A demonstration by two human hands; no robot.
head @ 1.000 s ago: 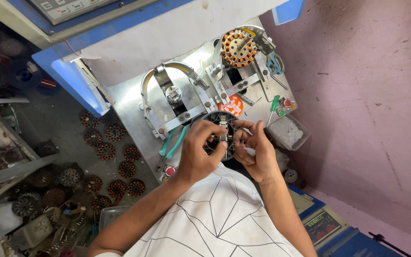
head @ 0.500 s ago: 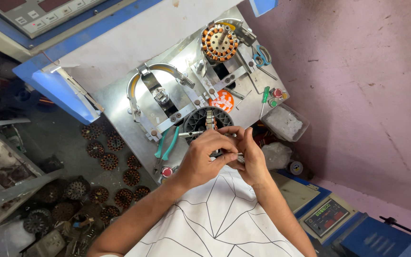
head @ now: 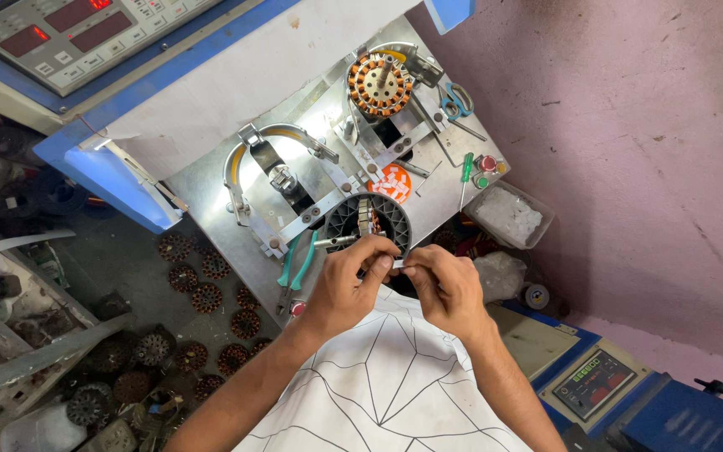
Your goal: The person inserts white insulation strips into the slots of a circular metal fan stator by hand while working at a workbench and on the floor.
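Note:
A round black motor stator [head: 367, 222] stands at the front edge of a metal winding machine bench [head: 211, 188]. My left hand [head: 346, 283] grips its lower rim, fingers curled over the edge. My right hand [head: 445, 283] is beside it, thumb and forefinger pinching a small pale strip [head: 398, 263] right at the stator's rim. A second stator [head: 380, 84] wound with copper wire sits on the machine's far fixture. What lies under my palms is hidden.
Green-handled pliers [head: 296, 266] lie on the bench left of my hands. A green screwdriver [head: 465, 172], scissors [head: 457, 99] and a clear tub [head: 512, 216] are to the right. Several rusty stator cores [head: 202, 289] litter the floor at left. A control panel [head: 69, 33] stands above.
My hands have dropped slightly toward the stator's lower rim and drawn together, the right hand now pinching the strip. The camera has tilted, shifting the bench in view.

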